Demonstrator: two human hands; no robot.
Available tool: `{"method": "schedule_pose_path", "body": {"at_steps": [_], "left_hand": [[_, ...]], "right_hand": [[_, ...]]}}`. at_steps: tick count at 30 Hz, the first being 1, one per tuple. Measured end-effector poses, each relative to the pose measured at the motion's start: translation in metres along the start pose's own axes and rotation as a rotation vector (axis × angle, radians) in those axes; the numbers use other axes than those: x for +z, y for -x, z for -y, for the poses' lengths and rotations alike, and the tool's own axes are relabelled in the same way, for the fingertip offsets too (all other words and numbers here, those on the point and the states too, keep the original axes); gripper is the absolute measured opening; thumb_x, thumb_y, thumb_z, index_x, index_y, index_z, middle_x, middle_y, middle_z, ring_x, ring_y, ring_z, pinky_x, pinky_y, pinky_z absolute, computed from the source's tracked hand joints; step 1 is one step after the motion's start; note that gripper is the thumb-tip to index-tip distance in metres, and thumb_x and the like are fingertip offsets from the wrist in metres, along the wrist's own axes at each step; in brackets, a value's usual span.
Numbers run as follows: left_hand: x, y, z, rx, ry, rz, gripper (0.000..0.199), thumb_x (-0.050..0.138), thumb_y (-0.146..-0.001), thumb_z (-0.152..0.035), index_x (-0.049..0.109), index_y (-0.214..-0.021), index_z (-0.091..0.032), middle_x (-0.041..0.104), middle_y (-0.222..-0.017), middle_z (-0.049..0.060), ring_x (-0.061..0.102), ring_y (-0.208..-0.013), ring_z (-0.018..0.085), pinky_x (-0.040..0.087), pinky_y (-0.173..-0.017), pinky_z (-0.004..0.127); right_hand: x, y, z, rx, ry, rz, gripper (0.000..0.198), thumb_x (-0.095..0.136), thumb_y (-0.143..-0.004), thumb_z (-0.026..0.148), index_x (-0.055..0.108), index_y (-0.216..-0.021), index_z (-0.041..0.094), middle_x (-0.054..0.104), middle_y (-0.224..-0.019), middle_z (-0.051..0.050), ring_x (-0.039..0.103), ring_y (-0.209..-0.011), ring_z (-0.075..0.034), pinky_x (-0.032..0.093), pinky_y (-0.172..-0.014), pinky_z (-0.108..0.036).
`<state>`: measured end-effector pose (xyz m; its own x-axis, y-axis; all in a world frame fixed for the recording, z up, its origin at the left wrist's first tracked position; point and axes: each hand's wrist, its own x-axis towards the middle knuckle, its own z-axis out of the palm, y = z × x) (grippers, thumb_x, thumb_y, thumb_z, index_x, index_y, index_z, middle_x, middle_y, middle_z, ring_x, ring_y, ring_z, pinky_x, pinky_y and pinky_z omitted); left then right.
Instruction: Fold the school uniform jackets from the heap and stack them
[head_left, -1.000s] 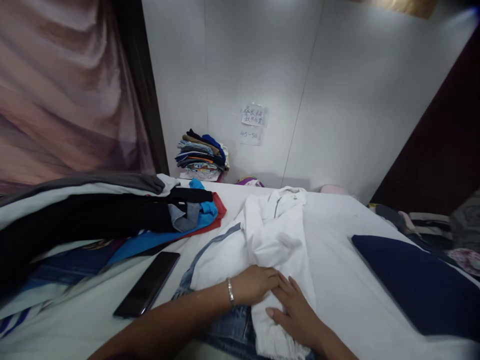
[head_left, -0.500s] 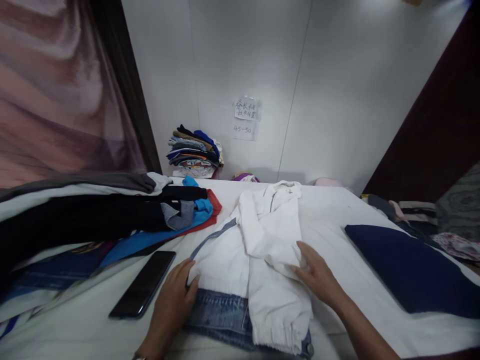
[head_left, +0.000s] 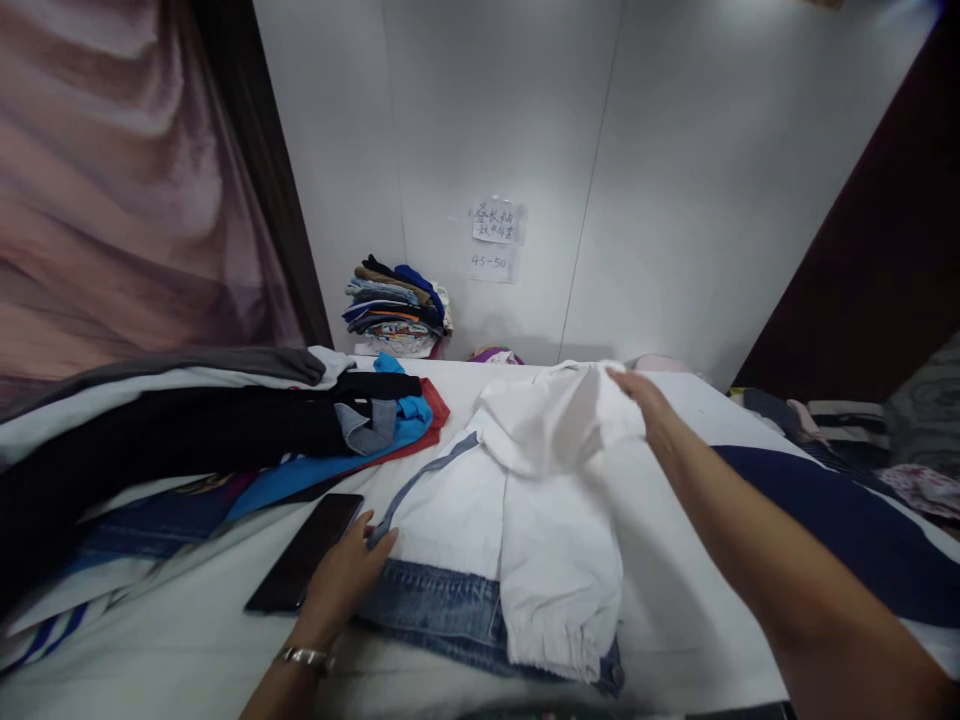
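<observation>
Broadly, a white-covered table (head_left: pixel 712 620) spanned the scene, a heap of clothes (head_left: pixel 247 430) along its left side. Midway across lay a white garment (head_left: pixel 450 510) with denim at its near end, right of the heap. Navy cloth (head_left: pixel 817 540) lay to the right; a folded stack (head_left: pixel 394 310) stood far left of centre. The right hand (head_left: pixel 646 398), fingers closed, held up the garment's far part. Beside a phone (head_left: pixel 304 555), the left hand (head_left: pixel 349 570), half open, touched the garment's left edge; whether it gripped cloth, I couldn't tell.
</observation>
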<state>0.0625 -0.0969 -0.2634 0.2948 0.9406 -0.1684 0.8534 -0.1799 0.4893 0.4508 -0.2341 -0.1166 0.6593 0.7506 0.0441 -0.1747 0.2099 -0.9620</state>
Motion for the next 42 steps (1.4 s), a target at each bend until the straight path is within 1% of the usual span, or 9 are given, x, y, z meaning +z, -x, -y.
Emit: {"method": "schedule_pose_path", "body": {"at_steps": [4, 9, 17, 22, 28, 31, 36, 39, 42], "left_hand": [[-0.014, 0.002, -0.013, 0.073, 0.047, -0.010, 0.054, 0.044, -0.081, -0.040, 0.052, -0.125, -0.011, 0.065, -0.111, 0.013, 0.060, -0.103, 0.027, 0.043, -0.088, 0.034], [-0.026, 0.030, -0.066, 0.359, 0.224, 0.065, 0.045, 0.050, -0.077, -0.039, 0.057, -0.117, -0.020, 0.067, -0.082, 0.002, 0.062, -0.076, 0.021, 0.044, -0.068, 0.029], [0.056, 0.063, -0.136, 0.806, -0.267, 0.329, 0.035, 0.042, -0.079, -0.022, 0.060, -0.108, -0.014, 0.066, -0.105, 0.015, 0.060, -0.098, 0.029, 0.044, -0.084, 0.040], [0.054, 0.058, -0.137, 0.821, -0.246, 0.358, 0.035, 0.046, -0.080, -0.031, 0.061, -0.107, -0.016, 0.067, -0.101, 0.013, 0.062, -0.095, 0.029, 0.045, -0.081, 0.039], [0.026, 0.038, -0.126, 0.677, 0.161, 0.484, 0.048, 0.044, -0.081, -0.050, 0.061, -0.114, -0.018, 0.070, -0.094, 0.006, 0.063, -0.085, 0.021, 0.046, -0.076, 0.030], [0.036, 0.036, -0.119, 0.635, 0.243, 0.373, 0.043, 0.045, -0.081, -0.045, 0.064, -0.108, -0.018, 0.069, -0.099, 0.007, 0.062, -0.090, 0.021, 0.045, -0.081, 0.031], [0.046, 0.032, -0.104, 0.363, 0.721, 0.557, 0.037, 0.053, -0.072, -0.039, 0.061, -0.100, -0.016, 0.067, -0.101, 0.010, 0.064, -0.083, 0.020, 0.049, -0.077, 0.033], [0.039, 0.029, -0.093, 0.107, 1.132, 0.537, 0.035, 0.051, -0.073, -0.039, 0.057, -0.099, -0.015, 0.066, -0.102, 0.011, 0.065, -0.086, 0.019, 0.051, -0.078, 0.033], [0.035, 0.031, -0.083, 0.037, 1.190, 0.522, 0.042, 0.043, -0.079, -0.050, 0.060, -0.093, -0.014, 0.068, -0.093, 0.011, 0.065, -0.086, 0.021, 0.052, -0.075, 0.034]], "right_hand": [[-0.001, -0.069, 0.078, -0.184, -0.250, 0.003, 0.001, 0.058, -0.076, 0.016, 0.058, -0.076, 0.017, 0.061, -0.063, 0.002, 0.058, -0.056, -0.010, 0.051, -0.053, -0.020], [-0.030, -0.106, 0.134, -0.359, -0.352, -0.013, 0.013, 0.047, -0.083, 0.014, 0.055, -0.073, 0.016, 0.059, -0.065, 0.003, 0.056, -0.058, -0.007, 0.052, -0.058, -0.018], [-0.084, -0.086, 0.115, -0.217, -0.115, -0.303, 0.014, 0.047, -0.083, 0.011, 0.054, -0.072, 0.014, 0.057, -0.066, 0.001, 0.056, -0.058, -0.008, 0.050, -0.054, -0.018], [-0.098, -0.068, 0.111, -0.125, 0.058, -0.357, 0.010, 0.056, -0.078, 0.010, 0.055, -0.070, 0.015, 0.056, -0.061, 0.000, 0.055, -0.053, -0.011, 0.047, -0.047, -0.022], [-0.032, -0.026, 0.122, -0.165, 0.446, 0.107, 0.010, 0.067, -0.069, 0.015, 0.061, -0.077, 0.017, 0.060, -0.063, -0.001, 0.056, -0.053, -0.012, 0.045, -0.048, -0.022], [0.030, 0.003, 0.099, -0.145, 0.704, 0.380, 0.018, 0.068, -0.069, 0.021, 0.064, -0.087, 0.018, 0.065, -0.073, -0.003, 0.060, -0.063, -0.015, 0.046, -0.055, -0.024], [0.111, 0.055, -0.003, -0.322, 1.206, 0.681, 0.025, 0.067, -0.067, 0.022, 0.066, -0.092, 0.019, 0.068, -0.088, -0.004, 0.060, -0.080, -0.020, 0.046, -0.067, -0.027], [0.127, 0.079, -0.069, -0.119, 1.322, 0.892, 0.042, 0.067, -0.069, 0.036, 0.063, -0.107, 0.018, 0.068, -0.091, -0.007, 0.062, -0.072, -0.020, 0.046, -0.058, -0.026], [0.123, 0.094, -0.110, 0.053, 1.144, 1.048, 0.058, 0.066, -0.071, 0.046, 0.057, -0.122, 0.019, 0.067, -0.099, -0.006, 0.063, -0.066, -0.015, 0.048, -0.058, -0.024]]}}
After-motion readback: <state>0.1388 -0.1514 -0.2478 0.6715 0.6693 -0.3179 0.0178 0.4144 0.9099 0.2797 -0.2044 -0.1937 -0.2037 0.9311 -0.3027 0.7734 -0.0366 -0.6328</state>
